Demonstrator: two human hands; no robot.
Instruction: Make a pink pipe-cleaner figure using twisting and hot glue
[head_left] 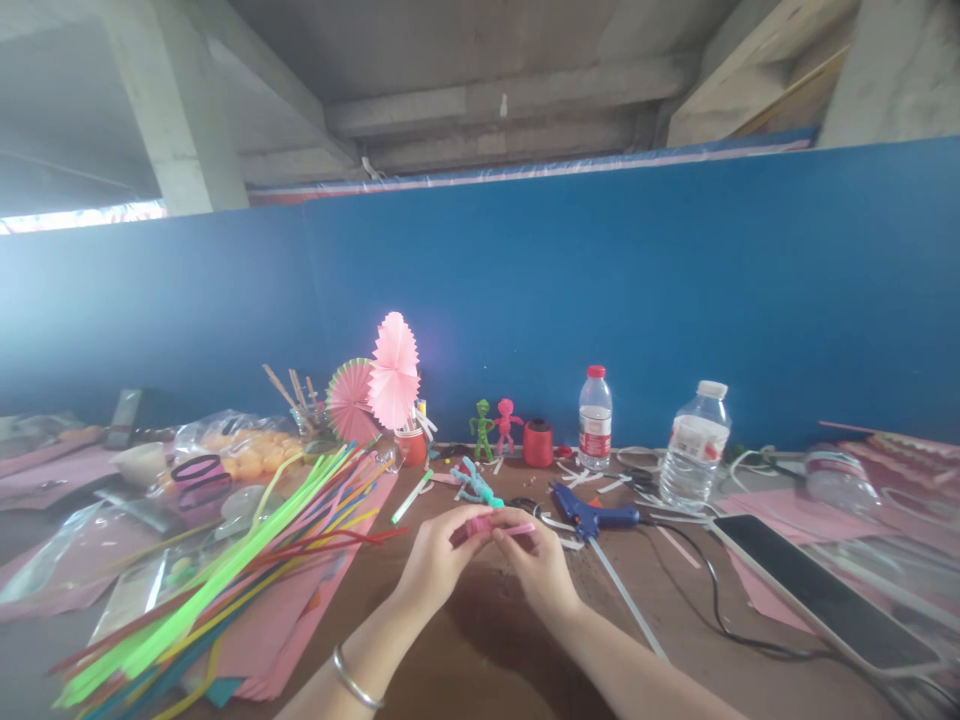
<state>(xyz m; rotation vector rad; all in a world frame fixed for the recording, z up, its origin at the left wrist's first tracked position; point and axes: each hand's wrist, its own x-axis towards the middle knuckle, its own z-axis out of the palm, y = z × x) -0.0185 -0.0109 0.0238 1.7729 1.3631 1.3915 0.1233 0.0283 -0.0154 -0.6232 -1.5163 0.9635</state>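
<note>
Both hands meet at the middle of the table, fingers closed on a pink pipe cleaner [520, 529]. My left hand [441, 548] pinches its bunched part, and a silver bangle circles that wrist. My right hand [534, 556] grips it from the other side, with a short end showing across the fingers. The fingers hide much of its shape. Just beyond them lies a light-blue pipe-cleaner figure [475, 482]. Farther back stand a green figure [482, 430] and a pink figure [508, 424], both upright.
Loose pipe cleaners [217, 580] lie over pink paper [277, 640] at left. A blue glue gun [592, 513] with its cord lies right of the hands. Two water bottles [595, 420], a red thread spool [538, 443], a phone [821, 590] and pink paper fans [394, 372] stand or lie around.
</note>
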